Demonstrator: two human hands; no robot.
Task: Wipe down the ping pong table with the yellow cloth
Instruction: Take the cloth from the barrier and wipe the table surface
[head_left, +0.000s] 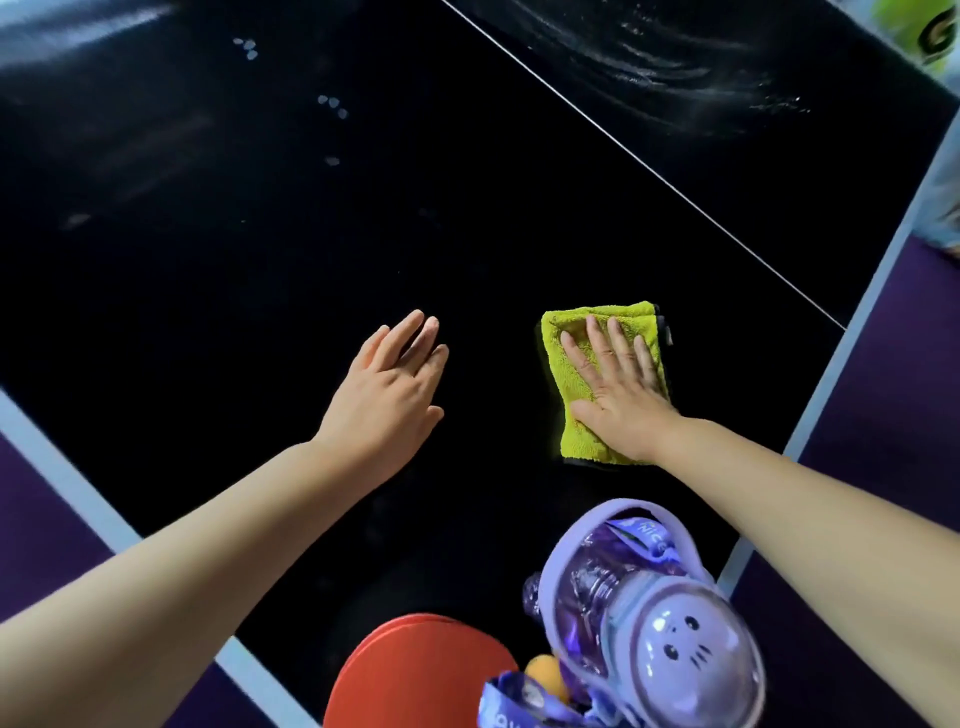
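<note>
Black and glossy, the ping pong table (260, 260) fills most of the view and is crossed by a thin white line (649, 166). The yellow cloth (582, 441) is laid folded on the near right part of the top. It is pressed flat under the right hand (618, 384), whose fingers are spread straight and grip nothing, probably so that the whole pad is dragged evenly. To its left, the left hand (389, 384) is held open and empty, fingers extended. Whether it touches the surface cannot be told; it is likely placed as a brace. Pale fingermarks (332, 106) are seen farther off, and swirled streaks (675, 62) at the far right. Red paddles (415, 675), an orange ball (543, 675) and a purple water bottle (649, 623) are gathered at the near edge, apparently kept out of the wiping path. Purple floor (883, 415) lies beyond.
</note>
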